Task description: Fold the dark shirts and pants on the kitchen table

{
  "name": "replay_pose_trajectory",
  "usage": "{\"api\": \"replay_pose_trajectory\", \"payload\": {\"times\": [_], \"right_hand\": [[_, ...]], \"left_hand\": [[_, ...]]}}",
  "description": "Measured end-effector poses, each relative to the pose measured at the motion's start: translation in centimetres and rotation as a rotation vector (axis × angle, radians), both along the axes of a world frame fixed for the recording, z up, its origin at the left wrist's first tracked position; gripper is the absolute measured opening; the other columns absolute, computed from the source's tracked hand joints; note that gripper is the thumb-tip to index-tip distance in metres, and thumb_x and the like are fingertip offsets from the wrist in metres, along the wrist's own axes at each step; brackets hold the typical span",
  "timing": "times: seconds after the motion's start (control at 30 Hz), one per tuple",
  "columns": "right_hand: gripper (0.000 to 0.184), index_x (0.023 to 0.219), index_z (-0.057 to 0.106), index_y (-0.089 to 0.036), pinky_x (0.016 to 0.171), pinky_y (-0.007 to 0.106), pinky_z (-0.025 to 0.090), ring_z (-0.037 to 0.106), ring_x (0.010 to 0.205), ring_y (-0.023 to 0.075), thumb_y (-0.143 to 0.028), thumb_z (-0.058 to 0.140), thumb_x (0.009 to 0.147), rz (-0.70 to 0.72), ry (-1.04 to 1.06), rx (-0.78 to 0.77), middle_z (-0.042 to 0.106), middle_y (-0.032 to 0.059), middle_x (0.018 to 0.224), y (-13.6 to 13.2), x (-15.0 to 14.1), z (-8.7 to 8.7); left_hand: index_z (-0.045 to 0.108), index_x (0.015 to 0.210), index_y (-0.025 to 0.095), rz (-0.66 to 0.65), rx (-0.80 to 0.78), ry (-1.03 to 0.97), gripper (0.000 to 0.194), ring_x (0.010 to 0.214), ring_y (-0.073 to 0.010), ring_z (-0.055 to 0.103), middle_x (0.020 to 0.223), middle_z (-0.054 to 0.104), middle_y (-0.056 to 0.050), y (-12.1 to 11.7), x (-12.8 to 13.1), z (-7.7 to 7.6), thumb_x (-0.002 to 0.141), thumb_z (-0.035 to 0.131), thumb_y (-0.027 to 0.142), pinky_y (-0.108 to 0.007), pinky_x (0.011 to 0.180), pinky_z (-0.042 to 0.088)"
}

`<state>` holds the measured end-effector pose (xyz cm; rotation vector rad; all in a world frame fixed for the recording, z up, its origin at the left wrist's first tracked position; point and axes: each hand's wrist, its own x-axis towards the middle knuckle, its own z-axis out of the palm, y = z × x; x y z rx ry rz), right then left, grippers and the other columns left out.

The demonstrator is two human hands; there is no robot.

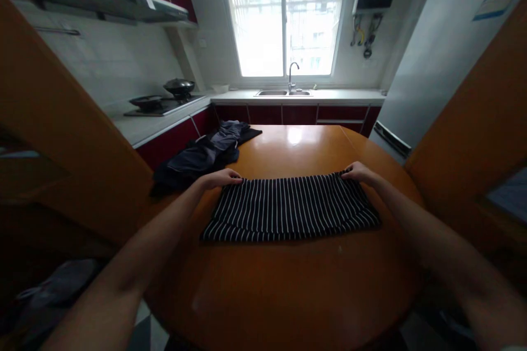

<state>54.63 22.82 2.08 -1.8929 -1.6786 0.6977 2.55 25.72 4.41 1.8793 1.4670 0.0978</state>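
A black garment with thin white stripes (pixel 290 208) lies folded flat on the round orange wooden table (pixel 288 290). My left hand (pixel 221 178) pinches its far left corner, fingers closed on the cloth. My right hand (pixel 359 173) grips the far right corner the same way. Both arms reach forward along the garment's two sides.
A heap of dark clothes (pixel 201 159) lies at the table's far left edge. Behind are a counter with a stove and wok (pixel 179 88), a sink with a tap (pixel 290 85) under the window, and a fridge (pixel 428 66) at right. Orange door panels flank both sides.
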Motion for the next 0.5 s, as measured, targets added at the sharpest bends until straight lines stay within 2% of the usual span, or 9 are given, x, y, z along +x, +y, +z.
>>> {"api": "replay_pose_trajectory", "payload": {"times": [0.07, 0.13, 0.2, 0.27, 0.33, 0.4, 0.43, 0.5], "right_hand": [[0.029, 0.098, 0.074, -0.007, 0.088, 0.042, 0.052, 0.068, 0.098, 0.0319, -0.028, 0.076, 0.078, -0.084, -0.196, 0.097, 0.073, 0.0209, 0.099, 0.4, -1.3, -0.8], [0.044, 0.123, 0.066, -0.009, 0.104, 0.044, 0.043, 0.057, 0.122, 0.0331, -0.034, 0.066, 0.088, -0.078, -0.322, 0.207, 0.064, 0.0230, 0.127, 0.2, -3.6, -1.3], [0.048, 0.137, 0.057, -0.012, 0.113, 0.041, 0.035, 0.047, 0.135, 0.0291, -0.035, 0.052, 0.096, 0.054, -0.350, 0.335, 0.054, 0.0189, 0.143, -0.5, -7.3, -2.1], [0.049, 0.143, 0.052, -0.012, 0.117, 0.041, 0.029, 0.040, 0.141, 0.0269, -0.032, 0.043, 0.099, 0.256, -0.380, 0.418, 0.048, 0.0157, 0.151, -1.9, -11.6, -3.5], [0.052, 0.148, 0.045, -0.010, 0.119, 0.045, 0.024, 0.032, 0.147, 0.0272, -0.029, 0.038, 0.100, 0.372, -0.415, 0.377, 0.040, 0.0155, 0.157, -3.4, -15.2, -5.1], [0.055, 0.154, 0.036, -0.012, 0.121, 0.048, 0.017, 0.023, 0.151, 0.0255, -0.029, 0.032, 0.101, 0.414, -0.456, 0.342, 0.032, 0.0135, 0.161, -4.5, -16.9, -6.5], [0.056, 0.155, 0.034, -0.013, 0.122, 0.050, 0.014, 0.021, 0.152, 0.0251, -0.032, 0.031, 0.102, 0.402, -0.473, 0.315, 0.030, 0.0128, 0.162, -4.7, -16.9, -7.0], [0.060, 0.156, 0.032, -0.014, 0.122, 0.053, 0.010, 0.018, 0.152, 0.0253, -0.042, 0.030, 0.103, 0.334, -0.497, 0.243, 0.028, 0.0122, 0.163, -4.7, -15.3, -7.5]], "left_hand": [[0.075, 0.105, 0.017, -0.022, 0.188, 0.210, 0.046, 0.112, -0.0317, 0.065, 0.116, 0.074, -0.012, 0.2, 1.0, 0.4, 0.076, 0.072, 0.052, -0.033, 0.093, 0.049], [0.068, 0.122, 0.016, -0.022, 0.376, 0.382, 0.048, 0.122, -0.0333, 0.060, 0.130, 0.067, -0.015, -0.7, 3.5, 0.6, 0.085, 0.065, 0.046, -0.037, 0.101, 0.044], [0.058, 0.136, 0.015, -0.057, 0.569, 0.381, 0.047, 0.129, -0.0301, 0.055, 0.141, 0.059, -0.016, -2.7, 7.7, -0.3, 0.098, 0.046, 0.040, -0.039, 0.108, 0.038], [0.046, 0.148, 0.015, -0.201, 0.713, 0.259, 0.051, 0.138, -0.0247, 0.047, 0.151, 0.049, -0.013, -5.1, 12.6, -2.5, 0.104, 0.029, 0.034, -0.038, 0.115, 0.031], [0.035, 0.154, 0.014, -0.328, 0.740, 0.225, 0.054, 0.146, -0.0251, 0.034, 0.159, 0.037, -0.013, -7.1, 16.7, -5.2, 0.104, 0.027, 0.033, -0.044, 0.119, 0.024], [0.030, 0.157, 0.014, -0.314, 0.728, 0.239, 0.057, 0.151, -0.0259, 0.024, 0.163, 0.028, -0.013, -8.1, 18.7, -7.5, 0.104, 0.026, 0.034, -0.049, 0.122, 0.017], [0.029, 0.157, 0.014, -0.283, 0.710, 0.251, 0.058, 0.152, -0.0264, 0.021, 0.164, 0.025, -0.012, -8.3, 18.9, -8.2, 0.104, 0.026, 0.037, -0.050, 0.122, 0.015], [0.029, 0.158, 0.016, -0.196, 0.670, 0.269, 0.062, 0.153, -0.0271, 0.018, 0.164, 0.025, -0.011, -8.2, 17.6, -8.8, 0.104, 0.027, 0.046, -0.052, 0.123, 0.011]]}}
